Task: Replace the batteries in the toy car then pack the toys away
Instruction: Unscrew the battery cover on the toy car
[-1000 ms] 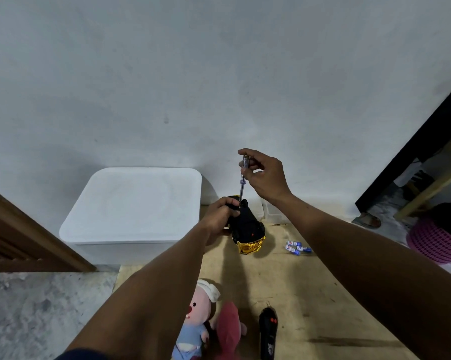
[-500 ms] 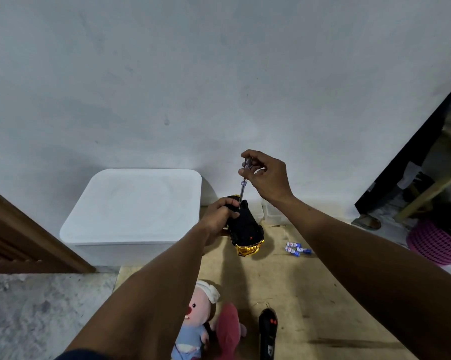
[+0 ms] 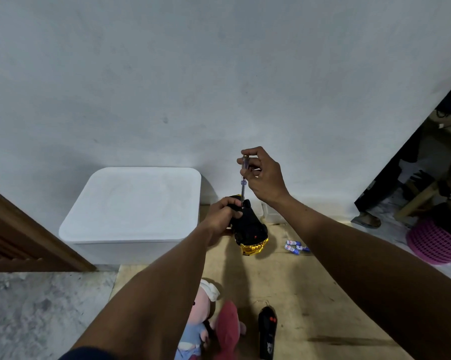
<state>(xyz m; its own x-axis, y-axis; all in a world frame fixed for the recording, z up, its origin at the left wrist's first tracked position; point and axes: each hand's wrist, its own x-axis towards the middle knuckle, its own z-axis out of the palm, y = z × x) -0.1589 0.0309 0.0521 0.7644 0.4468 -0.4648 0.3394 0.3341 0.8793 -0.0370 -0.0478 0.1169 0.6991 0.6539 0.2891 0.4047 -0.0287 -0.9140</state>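
- At the bottom edge of the frame, near the middle, a plush pig doll point(image 3: 202, 311) in blue clothes lies on the wooden board point(image 3: 297, 294); its lower body is cut off by the frame, and a red plush piece point(image 3: 228, 331) covers part of it.
- Just to the right of it stands a black remote control point(image 3: 267, 333) with red buttons; its lower end is cut off too.
- Both forearms cross the lower half of the frame and hide much of the board.
- At the right of centre, some small blue and white batteries point(image 3: 295, 247) lie on the board; the right arm hides part of them, so their number is hard to tell.
- In the centre, the left hand point(image 3: 223, 216) is closed around the toy car point(image 3: 249, 229), which is held above the board with its black underside up and its gold end toward the camera; the fingers hide the car's far part.
- Above it, the right hand point(image 3: 264, 178) pinches the handle of a screwdriver point(image 3: 243, 178) with its fingertips, the other fingers loosely curled; the shaft goes down to the car, but the tip is hidden.
- Left of centre, a white storage box point(image 3: 133, 203) with its lid on stands against the wall.
- At the right edge, a pink basket point(image 3: 434, 242) is partly cut off.
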